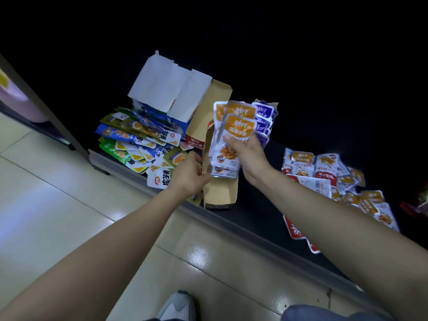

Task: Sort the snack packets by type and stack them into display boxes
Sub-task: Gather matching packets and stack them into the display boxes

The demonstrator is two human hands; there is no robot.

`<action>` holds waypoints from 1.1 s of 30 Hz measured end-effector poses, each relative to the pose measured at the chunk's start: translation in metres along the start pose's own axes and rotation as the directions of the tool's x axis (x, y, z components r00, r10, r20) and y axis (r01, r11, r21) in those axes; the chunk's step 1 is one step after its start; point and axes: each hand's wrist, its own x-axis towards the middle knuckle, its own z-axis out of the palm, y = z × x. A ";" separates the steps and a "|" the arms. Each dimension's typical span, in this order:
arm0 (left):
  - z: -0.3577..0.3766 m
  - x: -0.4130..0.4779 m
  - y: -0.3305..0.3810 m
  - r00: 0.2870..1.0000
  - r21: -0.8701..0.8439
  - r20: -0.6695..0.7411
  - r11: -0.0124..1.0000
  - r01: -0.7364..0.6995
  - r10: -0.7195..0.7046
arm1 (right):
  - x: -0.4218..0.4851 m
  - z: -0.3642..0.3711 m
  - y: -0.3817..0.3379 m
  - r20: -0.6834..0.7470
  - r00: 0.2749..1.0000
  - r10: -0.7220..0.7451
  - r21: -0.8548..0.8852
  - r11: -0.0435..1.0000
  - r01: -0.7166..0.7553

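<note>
Right hand (247, 156) grips three orange packets (234, 133). Left hand (187, 177) pinches the brown box (220, 193) at the desk (254, 209) edge, beside one white box (166, 86).

2 bare forearms (111, 246), 1 grey mesh sneaker (177, 308), blue denim trousers (319, 313).

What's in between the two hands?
In the head view, the side wall of the brown display box, gripped by the left hand, then the orange packets the right hand holds.
</note>
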 end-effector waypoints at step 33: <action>0.029 0.030 -0.005 0.981 0.005 -0.158 0.993 -0.117 0.117 | 0.011 -0.024 0.055 -0.038 0.956 -0.291 -0.678 0.711 0.189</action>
